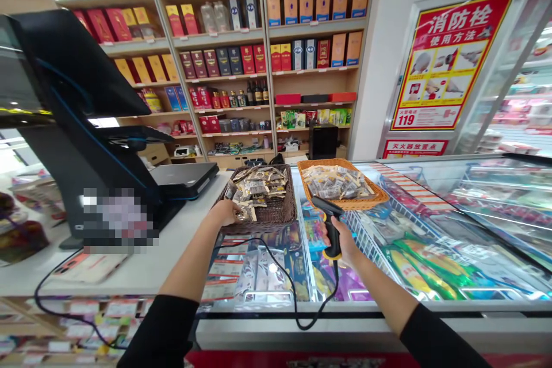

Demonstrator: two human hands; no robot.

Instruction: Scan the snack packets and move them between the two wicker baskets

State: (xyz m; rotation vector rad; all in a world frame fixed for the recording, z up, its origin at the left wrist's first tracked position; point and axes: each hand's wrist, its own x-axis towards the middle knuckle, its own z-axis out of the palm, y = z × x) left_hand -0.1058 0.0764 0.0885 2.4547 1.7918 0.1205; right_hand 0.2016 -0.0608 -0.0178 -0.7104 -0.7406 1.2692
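My right hand [340, 237] is wrapped round the grip of a black barcode scanner [330, 207] with yellow trim, held above the glass top of a freezer. From the scanner's base a black cable [297, 299] loops down and to the left. My left hand [224, 213] reaches over the left rim of a dark brown woven basket [282, 213]. Its fingers are closed at a small snack packet [246, 213] near the front of the basket; the fingertips are partly hidden. More small packets [259, 181] are heaped at the back of this basket.
An orange woven basket [375, 195] of small packets stands to the right on the chest freezer [366, 328]. A black checkout screen [86, 63], a laptop-like device [185, 175] and a phone [88, 266] occupy the left counter. Shelves of boxes [241, 60] line the back wall.
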